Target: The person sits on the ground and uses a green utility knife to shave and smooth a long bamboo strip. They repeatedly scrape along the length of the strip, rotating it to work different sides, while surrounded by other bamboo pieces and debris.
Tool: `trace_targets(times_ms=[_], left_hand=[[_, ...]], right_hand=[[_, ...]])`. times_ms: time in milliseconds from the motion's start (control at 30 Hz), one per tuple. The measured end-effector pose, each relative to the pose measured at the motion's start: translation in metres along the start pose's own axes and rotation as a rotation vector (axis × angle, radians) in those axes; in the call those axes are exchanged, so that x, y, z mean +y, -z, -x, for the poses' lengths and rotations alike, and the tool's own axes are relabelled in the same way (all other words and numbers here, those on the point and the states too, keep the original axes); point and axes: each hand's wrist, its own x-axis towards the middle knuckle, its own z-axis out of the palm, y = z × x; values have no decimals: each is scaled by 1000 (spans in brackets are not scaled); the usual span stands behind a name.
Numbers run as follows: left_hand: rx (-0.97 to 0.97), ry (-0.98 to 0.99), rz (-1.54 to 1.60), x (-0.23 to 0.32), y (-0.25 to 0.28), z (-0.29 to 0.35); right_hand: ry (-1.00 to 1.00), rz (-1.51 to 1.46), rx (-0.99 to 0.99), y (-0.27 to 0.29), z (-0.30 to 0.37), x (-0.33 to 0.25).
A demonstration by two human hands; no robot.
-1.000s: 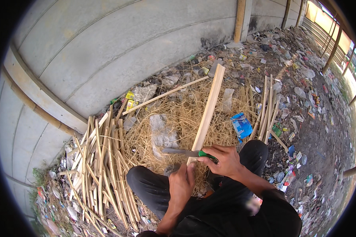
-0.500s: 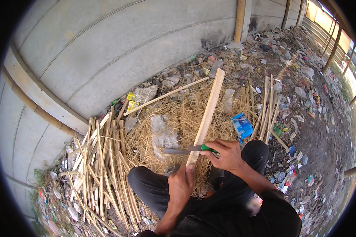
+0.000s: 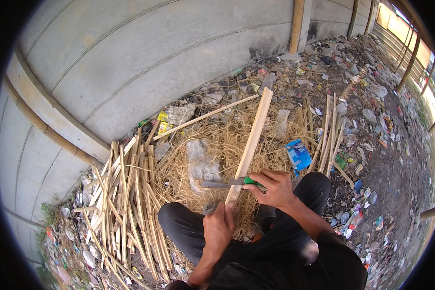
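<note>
A long pale strip of split bamboo or wood (image 3: 253, 140) slants up and away from my lap. Its near end is gripped by my left hand (image 3: 218, 223), fingers closed round it. My right hand (image 3: 274, 189) is closed on the green handle of a knife (image 3: 217, 184). The blade lies across the strip a little beyond my left hand, its tip pointing left. Part of the handle is hidden by my right fingers. Below the strip, a bed of thin straw-like shavings (image 3: 179, 162) spreads between and beyond my knees.
A big heap of narrow strips (image 3: 130, 212) lies to my left, and a smaller bundle (image 3: 327, 133) to the right. One single strip (image 3: 208, 117) rests beyond the shavings. A blue packet (image 3: 297, 153) and scattered litter cover the ground. A concrete wall (image 3: 169, 53) rises behind.
The hands, knife and strip keep nearly the same places relative to each other. The whole view has shifted very slightly.
</note>
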Motion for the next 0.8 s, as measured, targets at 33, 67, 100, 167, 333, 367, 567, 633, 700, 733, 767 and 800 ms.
trace_targets(times_ms=[33,67,100,167,333,367,567,633,700,733,767,800], left_hand=[[1,-1,0,0,1,0],[2,-2,-1,-1,2,1],[3,-3,-1,-1,3,1],[22,-22,-7,-3,3,1],[3,-22,-28,-6,4,7],[-26,-16,-26,-7,4,16],[-124,119,57,-22,11,55],[-122,142,48,-42,8,49],[-73,96,54,-44,6,40],[-68,90,46,-40,7,34],[-67,80,41,-36,9,28],[-75,76,62,-30,9,23]], right_hand=[[4,-3,-7,-1,0,1],[8,-5,-14,-2,1,2],[11,-5,-12,-4,1,3],[18,-6,-7,-7,1,4],[-50,25,127,-9,-9,22],[-158,68,203,-3,-20,41],[-503,126,307,70,-52,105],[-423,33,188,59,-38,84],[-308,-78,59,39,-22,56],[-223,-143,28,23,-11,47],[-204,-172,-38,15,-6,31],[-188,-193,-99,13,-3,16]])
